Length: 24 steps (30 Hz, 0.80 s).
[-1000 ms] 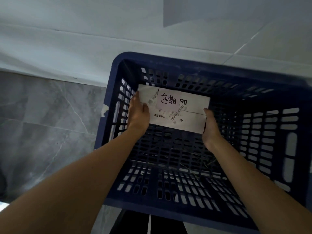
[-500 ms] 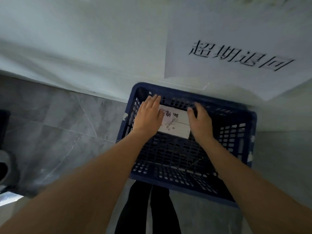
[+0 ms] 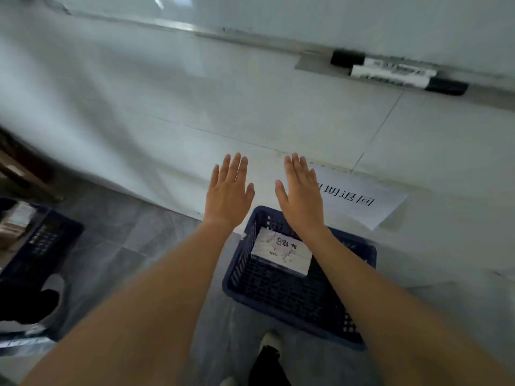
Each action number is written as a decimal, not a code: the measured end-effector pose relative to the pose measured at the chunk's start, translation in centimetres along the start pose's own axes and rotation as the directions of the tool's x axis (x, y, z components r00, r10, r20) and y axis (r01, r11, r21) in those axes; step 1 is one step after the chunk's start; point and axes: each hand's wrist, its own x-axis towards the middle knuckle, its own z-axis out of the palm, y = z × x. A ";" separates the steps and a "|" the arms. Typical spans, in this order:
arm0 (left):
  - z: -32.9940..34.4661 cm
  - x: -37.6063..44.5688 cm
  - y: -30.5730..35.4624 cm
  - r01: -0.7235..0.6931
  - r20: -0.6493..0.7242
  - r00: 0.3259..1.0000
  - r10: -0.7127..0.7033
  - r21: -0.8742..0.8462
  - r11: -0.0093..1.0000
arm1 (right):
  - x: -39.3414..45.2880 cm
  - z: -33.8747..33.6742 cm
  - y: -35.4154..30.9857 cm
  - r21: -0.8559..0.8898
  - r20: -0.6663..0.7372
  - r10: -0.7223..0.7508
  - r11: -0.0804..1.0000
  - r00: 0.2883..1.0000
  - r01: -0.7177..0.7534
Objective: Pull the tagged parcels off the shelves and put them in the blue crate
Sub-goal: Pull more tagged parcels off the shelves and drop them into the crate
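Observation:
A white parcel (image 3: 281,253) with a small handwritten tag lies flat in the far left part of the blue crate (image 3: 295,316), which stands on the grey floor by a white wall. My left hand (image 3: 228,192) and my right hand (image 3: 301,193) are raised above the crate with fingers straight and palms down, both empty and well clear of the parcel.
A white paper sign (image 3: 359,200) with printed characters is stuck low on the wall behind the crate. A second dark crate (image 3: 36,246) holding items stands at the left. Two markers (image 3: 398,72) lie on a ledge at the upper right. My shoe (image 3: 270,341) shows below the crate.
Both hands let go of the parcel, which now lies in the crate, and rose with fingers spread flat. The view pulled back and up from the crate.

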 end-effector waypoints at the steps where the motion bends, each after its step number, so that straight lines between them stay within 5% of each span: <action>1: -2.1 -0.3 -0.9 0.039 -0.029 0.999 -0.039 -0.013 0.999 | 0.5 -1.2 -1.7 -0.009 -0.002 -0.041 0.999 0.999 0.041; 8: -16.4 -6.0 -8.8 0.190 -0.278 0.945 -0.172 0.039 0.981 | 2.6 -7.0 -15.8 -0.125 -0.078 -0.308 0.946 0.948 0.297; 15: -28.6 -15.7 -18.3 0.444 -0.450 0.824 -0.345 0.133 0.886 | 1.5 -9.7 -34.2 -0.026 -0.171 -0.566 0.821 0.806 0.571; 24: -40.5 -32.9 -24.9 0.791 -0.661 0.531 -0.531 0.161 0.591 | -6.0 -9.4 -55.7 0.095 -0.206 -0.871 0.436 0.446 0.895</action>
